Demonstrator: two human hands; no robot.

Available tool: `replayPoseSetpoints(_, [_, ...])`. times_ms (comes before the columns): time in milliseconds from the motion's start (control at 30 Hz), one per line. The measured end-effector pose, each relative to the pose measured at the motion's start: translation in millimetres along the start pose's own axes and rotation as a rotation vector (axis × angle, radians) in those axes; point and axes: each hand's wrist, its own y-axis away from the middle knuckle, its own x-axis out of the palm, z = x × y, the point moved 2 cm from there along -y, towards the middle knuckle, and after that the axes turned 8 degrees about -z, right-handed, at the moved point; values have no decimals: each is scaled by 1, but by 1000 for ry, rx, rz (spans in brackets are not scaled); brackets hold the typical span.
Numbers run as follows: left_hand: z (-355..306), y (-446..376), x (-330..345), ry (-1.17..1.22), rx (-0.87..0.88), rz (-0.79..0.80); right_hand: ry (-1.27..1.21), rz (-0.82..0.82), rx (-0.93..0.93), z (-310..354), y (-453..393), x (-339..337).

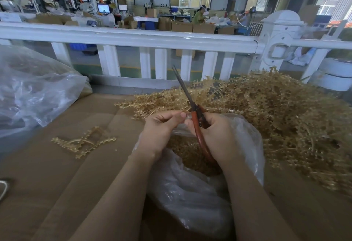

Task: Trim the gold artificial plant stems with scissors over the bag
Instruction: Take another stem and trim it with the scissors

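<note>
Trimming a gold stem over the open bag, scissors nearly closed.

Right hand (213,136) is curled round the red handles of the scissors (192,107); blades point up and away, almost together. Left hand (162,126) pinches a thin stem piece (187,116) between thumb and fingertips, right at the blade base, above the clear bag (190,193), which already holds gold offcuts. The untrimmed pile (276,111) lies just right of the bag, and a few loose sprigs (83,142) sit left on the cardboard (47,193). Advice: keep the cut point over the bag mouth, feed the stem deep into the blades, keep pinching fingers clear, cut in one squeeze.
</note>
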Motion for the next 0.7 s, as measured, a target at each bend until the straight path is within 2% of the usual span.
replayPoseSetpoints(133, [-2,3,2,-21,-26,66,-12,2,8,-3,-1,-1])
replayPoseSetpoints(433, [-3,-1,-3,14,-71,-92,25,45,-36,-2,-1,-3])
replayPoseSetpoints(700, [-3,-6,-12,226,-20,-168,295,54,-152,-1,2,-9])
